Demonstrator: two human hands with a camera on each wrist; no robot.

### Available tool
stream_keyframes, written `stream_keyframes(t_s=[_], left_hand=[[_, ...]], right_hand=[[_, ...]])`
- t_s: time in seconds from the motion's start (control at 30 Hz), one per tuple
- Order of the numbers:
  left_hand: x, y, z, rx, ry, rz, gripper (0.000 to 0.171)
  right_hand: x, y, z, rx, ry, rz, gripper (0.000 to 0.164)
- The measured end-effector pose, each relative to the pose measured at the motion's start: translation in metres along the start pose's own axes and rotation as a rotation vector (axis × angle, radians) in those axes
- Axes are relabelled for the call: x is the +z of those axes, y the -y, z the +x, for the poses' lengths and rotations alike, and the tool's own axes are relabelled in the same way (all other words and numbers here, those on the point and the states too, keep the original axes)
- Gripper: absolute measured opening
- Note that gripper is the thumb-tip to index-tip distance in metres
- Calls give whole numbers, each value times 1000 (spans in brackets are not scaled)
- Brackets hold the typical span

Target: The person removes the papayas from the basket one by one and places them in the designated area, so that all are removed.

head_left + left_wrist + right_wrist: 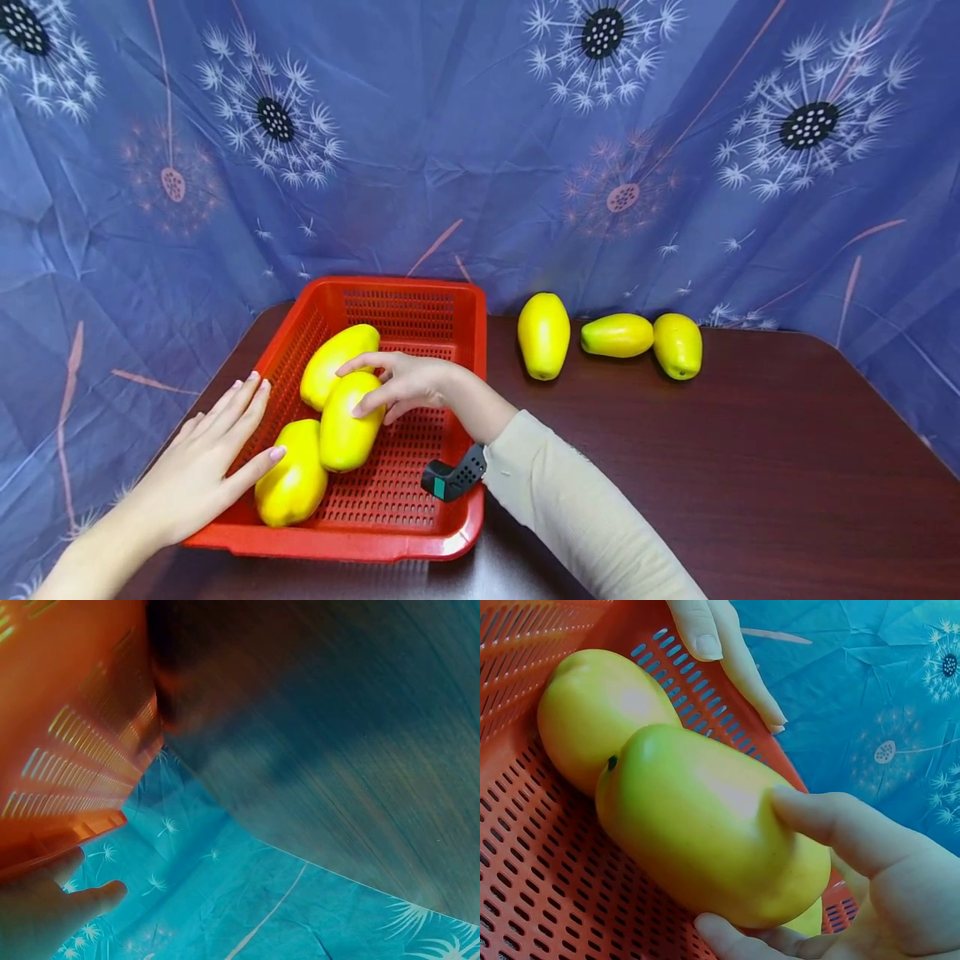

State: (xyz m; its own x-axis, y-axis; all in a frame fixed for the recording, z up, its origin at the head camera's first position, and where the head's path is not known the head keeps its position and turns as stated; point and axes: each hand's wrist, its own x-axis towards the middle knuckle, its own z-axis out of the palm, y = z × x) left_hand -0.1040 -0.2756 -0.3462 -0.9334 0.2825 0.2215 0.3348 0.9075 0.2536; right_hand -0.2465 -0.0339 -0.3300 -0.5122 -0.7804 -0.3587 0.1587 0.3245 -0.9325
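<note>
My right hand (408, 385) reaches into a red plastic basket (337, 546) and grips a yellow papaya (347, 433) between thumb and fingers. In the right wrist view this papaya (705, 817) shows a greenish stem end with a small dark stem spot. It overlaps a second papaya (604, 712) there. In the head view that second papaya (292, 483) lies at the basket's near left, and a third papaya (337, 358) lies behind the gripped one. My left hand (206, 475) rests on the basket's left rim, fingers extended and thumb spread toward the near-left papaya.
Right of the basket on the dark brown table (712, 467), an upright-looking papaya (543, 336), a sideways papaya (617, 335) and another papaya (678, 346) form a row near the back edge. A blue dandelion-print cloth (465, 150) hangs behind. A black strap (457, 475) circles my right wrist.
</note>
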Motion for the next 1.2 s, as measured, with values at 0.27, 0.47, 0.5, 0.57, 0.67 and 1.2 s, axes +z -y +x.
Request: stream_keyframes(t_s=[0.27,0.47,0.5,0.57,0.67,1.2], left_hand=[[0,-1,0,7,-22,3,76],[0,-1,0,10,-24,3,76],[0,-1,0,10,-23,2,76],[0,-1,0,11,-25,1,76],[1,-1,-1,7,-24,-1,76],[3,0,-2,24,-53,-5,76]], right_hand=[[-1,3,-2,-7,9,17,53],[-2,4,-3,-27,16,31,51],[-1,4,-3,-27,19,33,52],[-1,4,-3,-30,20,34,51],[-1,3,-2,-32,24,34,51],[-2,4,-1,-25,-2,81,51]])
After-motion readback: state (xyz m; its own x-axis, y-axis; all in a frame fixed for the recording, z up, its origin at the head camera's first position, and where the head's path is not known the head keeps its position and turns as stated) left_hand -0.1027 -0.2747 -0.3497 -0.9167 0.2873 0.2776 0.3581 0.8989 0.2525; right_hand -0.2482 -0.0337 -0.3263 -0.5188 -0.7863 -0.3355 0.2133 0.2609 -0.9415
